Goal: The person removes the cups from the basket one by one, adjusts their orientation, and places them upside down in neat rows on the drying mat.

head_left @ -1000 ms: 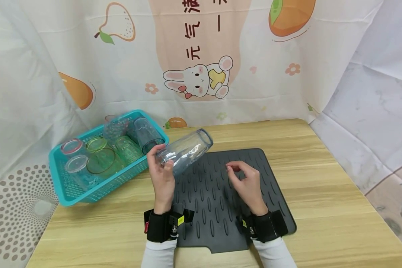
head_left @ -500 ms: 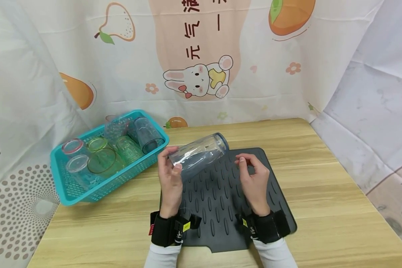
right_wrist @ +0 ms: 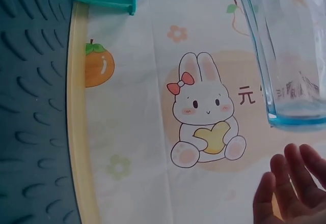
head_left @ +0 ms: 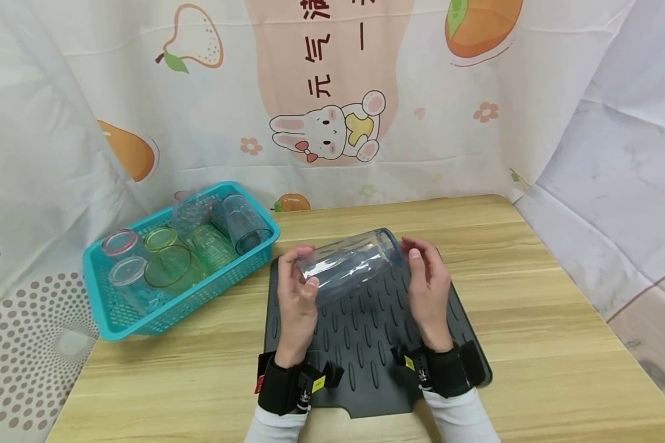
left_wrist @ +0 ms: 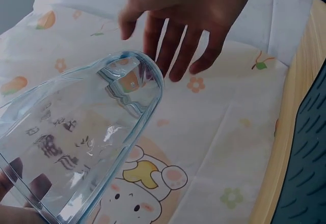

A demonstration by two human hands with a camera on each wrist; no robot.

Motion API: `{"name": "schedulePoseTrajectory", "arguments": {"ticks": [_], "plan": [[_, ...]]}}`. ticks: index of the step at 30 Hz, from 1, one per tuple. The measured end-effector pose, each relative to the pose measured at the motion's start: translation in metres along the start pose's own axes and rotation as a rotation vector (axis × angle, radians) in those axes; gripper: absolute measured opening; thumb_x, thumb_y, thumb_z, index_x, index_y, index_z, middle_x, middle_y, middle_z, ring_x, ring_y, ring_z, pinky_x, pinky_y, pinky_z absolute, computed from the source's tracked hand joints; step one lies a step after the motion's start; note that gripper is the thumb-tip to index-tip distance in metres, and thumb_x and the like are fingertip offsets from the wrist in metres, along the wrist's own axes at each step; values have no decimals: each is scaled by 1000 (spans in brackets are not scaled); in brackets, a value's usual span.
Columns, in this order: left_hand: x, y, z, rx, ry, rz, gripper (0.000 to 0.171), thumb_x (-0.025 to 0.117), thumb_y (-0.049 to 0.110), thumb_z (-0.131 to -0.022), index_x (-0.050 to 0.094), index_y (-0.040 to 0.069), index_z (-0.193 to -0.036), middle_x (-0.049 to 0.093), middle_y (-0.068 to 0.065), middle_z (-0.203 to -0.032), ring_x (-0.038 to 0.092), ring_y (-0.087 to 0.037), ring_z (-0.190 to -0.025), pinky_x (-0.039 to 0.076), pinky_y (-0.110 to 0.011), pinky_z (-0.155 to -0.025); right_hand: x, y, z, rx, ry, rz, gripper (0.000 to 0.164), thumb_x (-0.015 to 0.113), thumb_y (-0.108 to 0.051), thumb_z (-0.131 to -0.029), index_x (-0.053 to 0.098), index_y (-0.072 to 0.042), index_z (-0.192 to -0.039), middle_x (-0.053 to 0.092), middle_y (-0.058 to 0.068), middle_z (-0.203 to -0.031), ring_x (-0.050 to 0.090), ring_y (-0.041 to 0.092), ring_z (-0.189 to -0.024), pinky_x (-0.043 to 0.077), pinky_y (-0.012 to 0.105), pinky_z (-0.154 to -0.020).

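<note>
My left hand (head_left: 299, 304) grips a clear, bluish drinking glass (head_left: 354, 263) near its rim end, thumb on the near side and fingers on the far side. The glass lies tilted in the air over a dark ribbed mat (head_left: 360, 351), its thick base pointing right. Beside that base is my right hand (head_left: 432, 295), fingers loosely extended and holding nothing. In the right wrist view, the fingertips (right_wrist: 293, 152) sit just below the base of the glass (right_wrist: 293, 66). The left wrist view shows the right hand (left_wrist: 188, 10) right behind the base.
At the left, a turquoise basket (head_left: 91, 295) contains several glasses, among them a green one (head_left: 215, 246) and a blue-grey one (head_left: 242, 218). A wooden table (head_left: 554, 351) lies under everything. Behind it hangs a printed white curtain (head_left: 432, 147).
My left hand has carried the glass to the right and tipped it closer to level, away from the basket. My right hand has moved up and right, its fingers uncurling beside the base.
</note>
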State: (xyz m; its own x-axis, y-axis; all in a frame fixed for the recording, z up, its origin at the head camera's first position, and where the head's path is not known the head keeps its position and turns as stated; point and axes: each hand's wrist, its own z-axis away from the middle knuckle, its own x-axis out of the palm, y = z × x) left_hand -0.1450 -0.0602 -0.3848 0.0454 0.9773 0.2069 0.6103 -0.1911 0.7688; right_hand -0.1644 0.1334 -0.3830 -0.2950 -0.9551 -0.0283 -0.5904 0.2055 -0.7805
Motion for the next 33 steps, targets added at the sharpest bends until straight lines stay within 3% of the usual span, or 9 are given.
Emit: {"name": "schedulePoseTrajectory", "arguments": {"ticks": [5, 11, 18, 21, 25, 33], "plan": [[3, -1, 3, 8, -32, -12, 59, 51, 38, -99, 35, -9, -130, 36, -22, -134, 36, -25, -122, 29, -31, -89, -1, -3, -5, 44, -78, -67, 38, 38, -13, -103, 52, 5, -133, 54, 21, -129, 51, 24, -117, 39, 25, -97], [7, 0, 6, 4, -62, -17, 54, 49, 33, -99, 34, -8, -131, 38, -15, -135, 36, -27, -124, 29, -32, -94, 1, 1, -10, 54, -165, -321, 49, 44, -28, -101, 44, -1, -142, 44, 18, -140, 40, 31, -129, 35, 34, -105], [13, -1, 6, 27, -78, 25, 51, 48, 27, -98, 35, -9, -130, 39, -16, -133, 36, -28, -123, 29, -33, -98, 7, -3, -14, 81, -168, -410, 43, 46, -18, -98, 48, 2, -136, 50, 23, -128, 46, 35, -121, 48, 33, -92], [15, -3, 6, 35, -83, 37, 57, 50, 36, -99, 35, -10, -130, 40, -17, -132, 35, -29, -123, 27, -35, -101, 9, -5, -15, 75, -151, -453, 38, 45, -11, -97, 52, 5, -130, 54, 22, -122, 50, 35, -117, 48, 33, -91], [17, -2, 5, 35, -73, 39, 64, 54, 43, -97, 36, -10, -128, 41, -17, -131, 36, -29, -123, 30, -32, -96, 11, -9, -17, 67, -127, -511, 31, 48, -3, -95, 57, 10, -122, 60, 21, -111, 56, 34, -108, 51, 31, -87], [20, -2, 4, 57, -47, 27, 59, 57, 36, -93, 39, -11, -124, 42, -25, -127, 40, -32, -120, 29, -40, -105, 12, -10, -19, 68, -91, -491, 20, 51, 2, -94, 59, 13, -108, 62, 13, -103, 58, 22, -95, 51, 26, -77]]}}
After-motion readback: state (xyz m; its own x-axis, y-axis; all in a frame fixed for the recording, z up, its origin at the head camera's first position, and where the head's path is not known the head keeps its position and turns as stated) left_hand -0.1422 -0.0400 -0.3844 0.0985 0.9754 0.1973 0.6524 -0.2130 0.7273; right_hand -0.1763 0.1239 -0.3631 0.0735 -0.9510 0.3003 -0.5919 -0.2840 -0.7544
